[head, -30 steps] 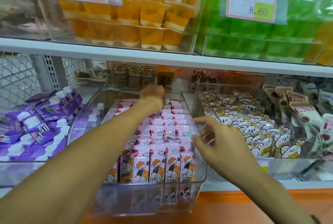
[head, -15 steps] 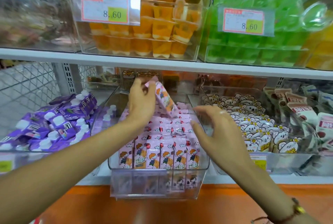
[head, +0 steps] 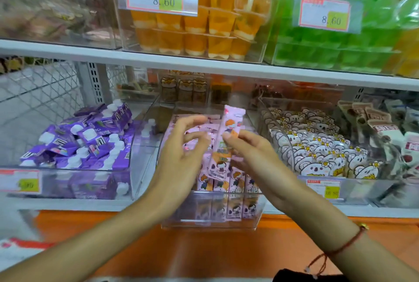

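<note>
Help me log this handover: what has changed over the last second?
The left hand pulled a pink packet up from the back of the clear bin toward the front, then let go; its fingers are now spread beside it. The right hand moved in and now pinches the packet upright. The rows of packets in the bin stayed put.
</note>
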